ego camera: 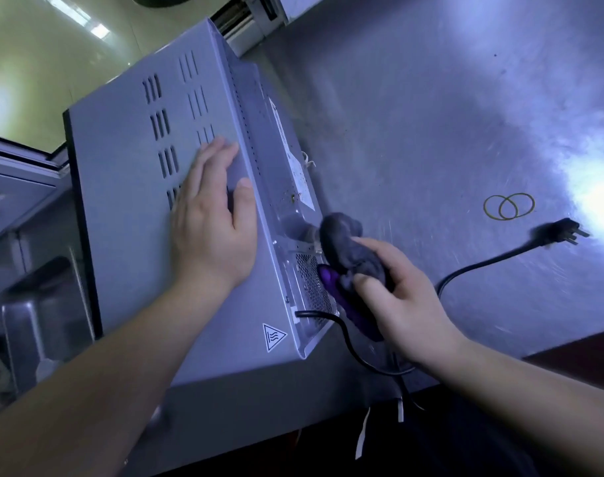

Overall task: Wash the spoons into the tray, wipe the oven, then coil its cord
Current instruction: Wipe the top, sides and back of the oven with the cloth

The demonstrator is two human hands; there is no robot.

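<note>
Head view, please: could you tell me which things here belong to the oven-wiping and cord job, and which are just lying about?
In the job:
grey metal oven, steadied by the left hand; grey-and-purple cloth in the right hand; black power cord with plug.

Lying about:
two yellow rubber bands on the steel counter; metal container at left.

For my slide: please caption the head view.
Left hand rests on the oven; right hand holds a cloth at its back; cord lies uncoiled.
</note>
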